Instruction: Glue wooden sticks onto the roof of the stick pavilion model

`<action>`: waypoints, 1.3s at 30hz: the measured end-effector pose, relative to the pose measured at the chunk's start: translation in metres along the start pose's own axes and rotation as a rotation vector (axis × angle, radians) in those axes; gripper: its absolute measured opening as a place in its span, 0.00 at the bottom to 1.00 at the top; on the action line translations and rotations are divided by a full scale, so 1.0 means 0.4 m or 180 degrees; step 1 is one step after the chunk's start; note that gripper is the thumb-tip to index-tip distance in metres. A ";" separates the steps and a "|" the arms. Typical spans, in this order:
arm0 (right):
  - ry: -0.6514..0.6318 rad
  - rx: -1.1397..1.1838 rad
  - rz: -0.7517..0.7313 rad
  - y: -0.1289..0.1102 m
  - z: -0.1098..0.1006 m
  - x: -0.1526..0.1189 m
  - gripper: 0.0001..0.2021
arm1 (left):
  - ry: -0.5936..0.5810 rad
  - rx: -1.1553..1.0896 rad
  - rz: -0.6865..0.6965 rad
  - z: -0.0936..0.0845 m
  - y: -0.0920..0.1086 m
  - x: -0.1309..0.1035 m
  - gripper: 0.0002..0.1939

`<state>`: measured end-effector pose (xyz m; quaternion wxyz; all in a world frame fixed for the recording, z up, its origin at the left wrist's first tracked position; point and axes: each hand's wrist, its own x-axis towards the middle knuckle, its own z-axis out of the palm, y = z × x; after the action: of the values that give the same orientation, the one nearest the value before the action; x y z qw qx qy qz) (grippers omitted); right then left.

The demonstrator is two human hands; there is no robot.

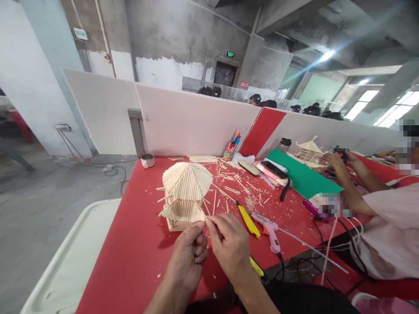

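Observation:
A small model pavilion (187,183) made of pale wooden sticks stands on the red table, with a peaked upper roof and a flared lower roof. At the front right corner of that lower roof, the fingertips of both hands meet. My left hand (190,253) is closed in a pinch, its thumb and forefinger close to the corner. From the right, my right hand (229,244) pinches at the same spot. Whatever lies between the fingertips is too small and covered to make out. A yellow utility knife (248,221) and a pink glue gun (266,227) lie right of my right hand.
Loose sticks (203,159) and wood scraps litter the red table (124,261). A metal cup (147,160), a pen holder (228,152), a phone (274,169) and a green board (301,174) are around the work. At the right sits a co-worker (386,226) with another stick model (309,150).

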<state>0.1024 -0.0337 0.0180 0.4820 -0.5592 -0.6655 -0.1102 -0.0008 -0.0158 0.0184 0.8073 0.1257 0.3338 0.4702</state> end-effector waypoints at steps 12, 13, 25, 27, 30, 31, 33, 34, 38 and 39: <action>-0.0440 0.0611 0.0321 -0.028 -0.001 -0.016 0.10 | 0.0204 0.0019 0.0086 -0.038 0.020 -0.031 0.17; -0.0438 0.0640 0.0341 -0.029 -0.001 -0.018 0.10 | 0.0278 0.0015 0.0078 -0.041 0.021 -0.036 0.16; -0.0775 0.0061 0.1055 0.055 -0.076 -0.107 0.17 | 0.0487 0.0437 0.0022 -0.067 -0.053 -0.038 0.20; -0.0819 -0.0143 0.1249 0.091 -0.100 -0.125 0.17 | 0.0544 0.0647 0.0174 -0.076 -0.073 -0.030 0.19; -0.0900 -0.0323 0.1482 0.138 -0.130 -0.147 0.13 | 0.0574 0.1185 0.0392 -0.085 -0.091 -0.020 0.17; -0.0951 -0.0369 0.1547 0.148 -0.138 -0.154 0.12 | 0.0604 0.1367 0.0466 -0.087 -0.094 -0.017 0.17; -0.1064 -0.0503 0.1599 0.161 -0.149 -0.169 0.11 | 0.0694 0.1785 0.0692 -0.089 -0.095 -0.009 0.17; -0.1128 -0.0591 0.1565 0.165 -0.152 -0.178 0.11 | 0.0720 0.2032 0.0857 -0.091 -0.095 -0.004 0.16; -0.1325 -0.1005 0.1382 0.177 -0.148 -0.217 0.13 | 0.0737 0.3005 0.1456 -0.097 -0.100 0.021 0.12; -0.1343 -0.1089 0.1343 0.181 -0.143 -0.226 0.15 | 0.0729 0.3195 0.1572 -0.096 -0.104 0.028 0.11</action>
<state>0.1855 -0.1051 -0.0502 0.2451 -0.7677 -0.5921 -0.0001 0.0058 -0.0323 -0.0365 0.4735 0.5163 0.5623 0.4394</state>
